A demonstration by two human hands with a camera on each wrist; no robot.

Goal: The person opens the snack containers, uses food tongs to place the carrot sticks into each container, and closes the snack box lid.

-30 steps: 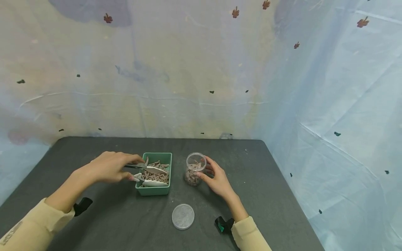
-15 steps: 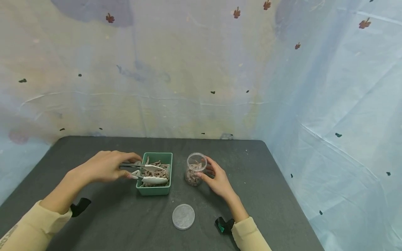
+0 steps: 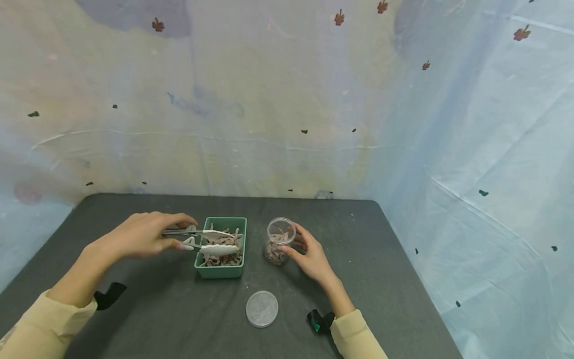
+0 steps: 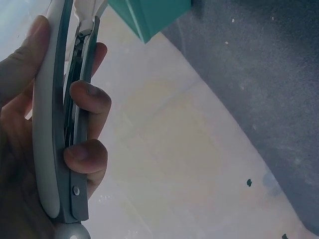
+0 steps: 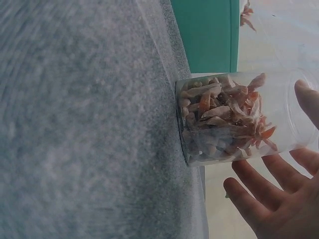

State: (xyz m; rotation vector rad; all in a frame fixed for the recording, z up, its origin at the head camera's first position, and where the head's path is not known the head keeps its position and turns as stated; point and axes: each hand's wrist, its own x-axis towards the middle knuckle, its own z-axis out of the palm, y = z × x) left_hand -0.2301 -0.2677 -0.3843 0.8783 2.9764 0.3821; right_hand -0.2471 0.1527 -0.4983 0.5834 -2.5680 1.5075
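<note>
My left hand grips a pair of tongs around their grey handles. Their white heads lie spread over a green box of thin brownish dried strips. To the right of the box, a clear plastic jar stands upright and uncovered on the table. Similar strips fill its lower part, a few with orange patches. My right hand holds the jar from its right side, thumb near the rim in the right wrist view and fingers along the opposite side.
A round clear lid lies on the dark grey table, in front of the box and jar. Pale patterned sheeting hangs behind the table and along its right. Black straps sit at both wrists.
My left hand has drawn back leftward and slightly up, bringing the tongs with it. The strips in the box lie differently. My right hand and the jar stay in place.
</note>
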